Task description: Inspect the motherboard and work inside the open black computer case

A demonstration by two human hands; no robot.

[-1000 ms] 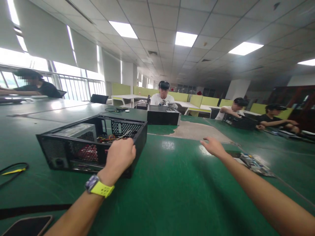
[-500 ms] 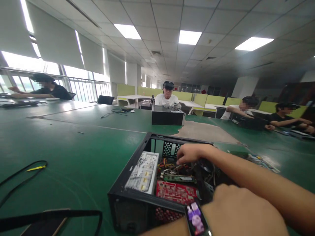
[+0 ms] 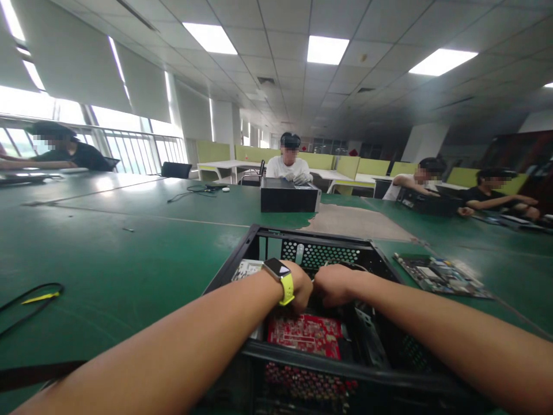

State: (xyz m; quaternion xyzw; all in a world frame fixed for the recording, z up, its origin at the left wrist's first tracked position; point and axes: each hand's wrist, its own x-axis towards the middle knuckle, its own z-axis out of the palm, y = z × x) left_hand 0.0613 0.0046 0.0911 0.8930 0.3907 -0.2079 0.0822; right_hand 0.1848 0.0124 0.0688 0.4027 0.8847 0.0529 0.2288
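An open black computer case [image 3: 302, 358] lies in front of me with its inside facing up. Both my hands reach into it and meet near its middle. My left hand [image 3: 301, 286], with a watch [image 3: 280, 276] on a yellow-green strap at the wrist, is closed and its fingertips are hidden. Beside it, my right hand [image 3: 337, 282] has its fingers curled together. What either one pinches is too hidden to name. Below them in the case sits a red circuit board [image 3: 305, 335]. A silvery metal box [image 3: 247, 269] shows partly behind my left wrist.
A loose circuit board [image 3: 438, 275] lies on the green table [image 3: 142, 271] right of the case. A black cable [image 3: 34, 297] with a yellow tag is at the left. Across the table a person [image 3: 288, 167] sits behind another case [image 3: 290, 196]. Other people sit at both sides.
My left hand has moved from the near right, in front of the case, into its middle beside my right hand. The right hand stays inside the case, now with fingers curled tighter.
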